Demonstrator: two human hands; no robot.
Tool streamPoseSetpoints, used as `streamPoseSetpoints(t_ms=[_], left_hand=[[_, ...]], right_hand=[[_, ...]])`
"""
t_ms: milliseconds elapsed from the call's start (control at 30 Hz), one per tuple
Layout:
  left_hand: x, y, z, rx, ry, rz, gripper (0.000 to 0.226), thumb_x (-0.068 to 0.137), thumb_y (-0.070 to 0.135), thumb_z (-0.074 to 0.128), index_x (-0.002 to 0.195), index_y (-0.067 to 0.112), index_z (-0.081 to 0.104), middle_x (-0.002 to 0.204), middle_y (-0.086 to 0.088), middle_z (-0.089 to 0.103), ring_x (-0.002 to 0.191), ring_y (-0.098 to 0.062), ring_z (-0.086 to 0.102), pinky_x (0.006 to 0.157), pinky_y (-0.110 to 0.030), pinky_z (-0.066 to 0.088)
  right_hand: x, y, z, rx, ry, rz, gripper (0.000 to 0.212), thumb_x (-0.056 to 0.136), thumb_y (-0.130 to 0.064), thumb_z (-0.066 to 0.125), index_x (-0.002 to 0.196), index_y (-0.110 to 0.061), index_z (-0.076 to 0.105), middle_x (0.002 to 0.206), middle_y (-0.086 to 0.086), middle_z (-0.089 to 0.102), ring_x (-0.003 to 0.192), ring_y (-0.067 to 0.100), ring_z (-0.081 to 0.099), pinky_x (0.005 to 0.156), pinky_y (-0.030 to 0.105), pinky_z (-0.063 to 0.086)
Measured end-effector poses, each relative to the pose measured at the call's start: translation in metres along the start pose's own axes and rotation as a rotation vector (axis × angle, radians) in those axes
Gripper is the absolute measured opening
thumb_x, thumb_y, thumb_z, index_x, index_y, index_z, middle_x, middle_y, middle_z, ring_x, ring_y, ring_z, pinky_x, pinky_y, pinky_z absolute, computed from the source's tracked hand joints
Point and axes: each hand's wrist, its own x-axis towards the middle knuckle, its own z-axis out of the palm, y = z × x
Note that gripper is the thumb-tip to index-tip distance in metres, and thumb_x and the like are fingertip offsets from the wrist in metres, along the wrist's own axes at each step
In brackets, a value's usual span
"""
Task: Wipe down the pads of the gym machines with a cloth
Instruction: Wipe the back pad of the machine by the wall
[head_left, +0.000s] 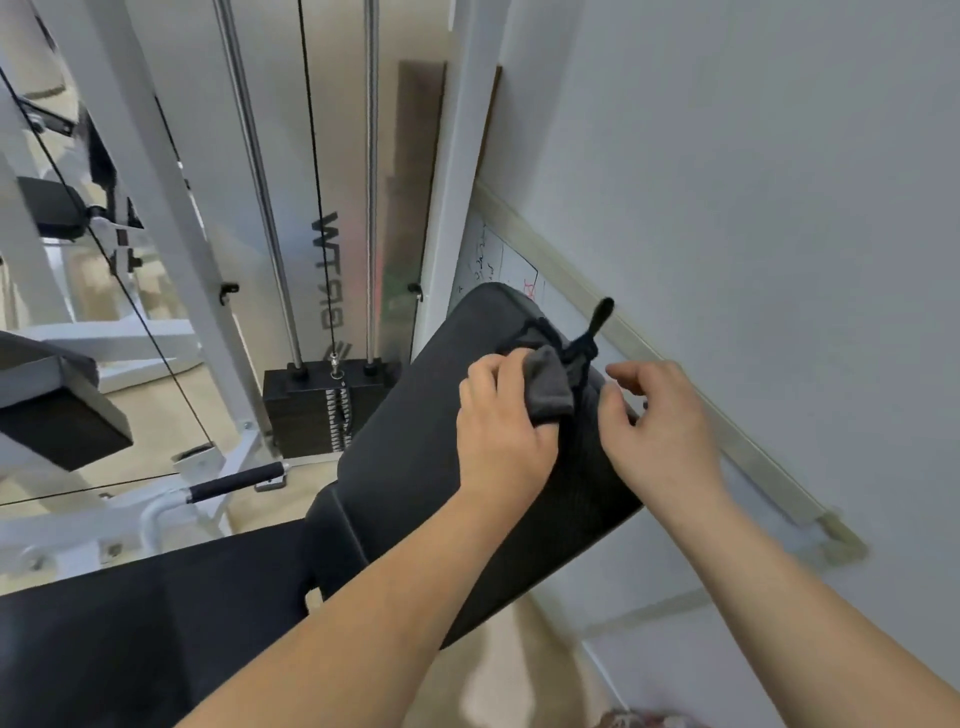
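1. Left hand (501, 415) was curled around a bunched grey cloth (548, 387), pressing it onto the upper end of the black back pad (415, 441).
2. Right hand (652, 426) hovered just beside the cloth, fingers half-bent and holding nothing, near the pad's wall-side edge.
3. Judged best: spread the cloth flatter, then sweep down the pad from that upper end in overlapping strokes, with the free hand steadying the pad's edge.

Pale wall (753, 156) — beige floor (171, 395), whiteboard (506, 265).
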Motion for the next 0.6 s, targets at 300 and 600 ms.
streamPoseSetpoints(t_ms=[300,600], left_hand=[[-0.102,-0.125,0.003,0.023,0.031,-0.961,0.062,0.093,0.019,0.064,0.147,0.016,0.033,0.144,-0.014,0.038,0.132,-0.039,0.042,0.105,-0.054,0.043],[0.053,-0.035,-0.015,-0.041,0.009,-0.057,0.066,0.077,0.015,0.061,0.141,0.023,0.046,0.135,-0.004,0.042,0.122,-0.028,0.043,0.101,-0.041,0.044]], right_hand=[[0.030,-0.026,0.025,-0.201,-0.218,-0.143,0.038,0.097,-0.032,0.055,0.132,-0.020,0.063,0.122,-0.005,0.057,0.120,0.016,0.051,0.090,0.034,0.047],[0.083,-0.062,0.053,-0.314,-0.201,-0.106,0.029,0.098,-0.030,0.049,0.101,-0.011,0.072,0.102,0.008,0.060,0.105,0.032,0.059,0.078,0.040,0.050]])
